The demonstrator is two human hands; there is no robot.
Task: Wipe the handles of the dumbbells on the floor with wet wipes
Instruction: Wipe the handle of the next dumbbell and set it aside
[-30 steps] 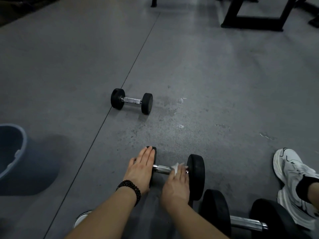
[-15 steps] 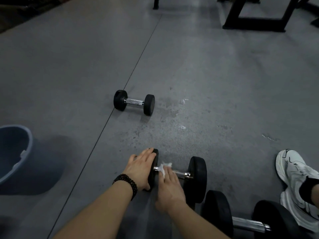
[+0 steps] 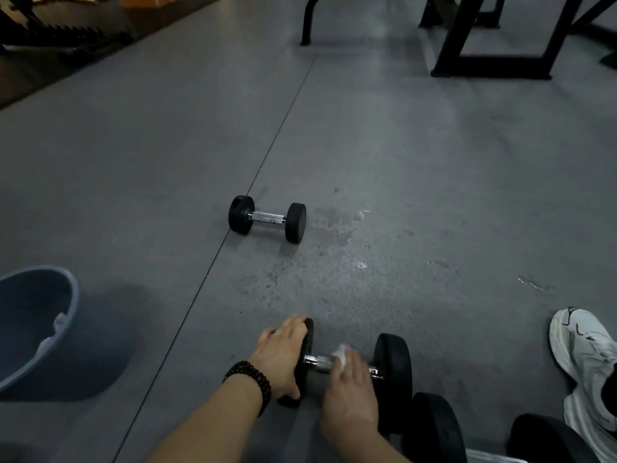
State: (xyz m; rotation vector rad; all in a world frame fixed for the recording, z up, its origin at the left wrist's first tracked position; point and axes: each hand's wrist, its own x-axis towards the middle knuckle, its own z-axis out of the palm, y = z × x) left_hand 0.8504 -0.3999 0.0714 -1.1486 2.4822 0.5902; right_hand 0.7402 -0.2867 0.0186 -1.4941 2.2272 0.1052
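Single head view: looks forward and down, close over hands, floor [image 3: 400, 145] beyond.

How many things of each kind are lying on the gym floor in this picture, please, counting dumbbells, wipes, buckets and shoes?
Dumbbells: 3, the far dumbbell, the dumbbell being wiped and the near dumbbell, partly cut off by the frame
Wet wipes: 1, the wet wipe under the right hand
Buckets: 1, the blue bucket
Shoes: 1, the white shoe
Total: 6
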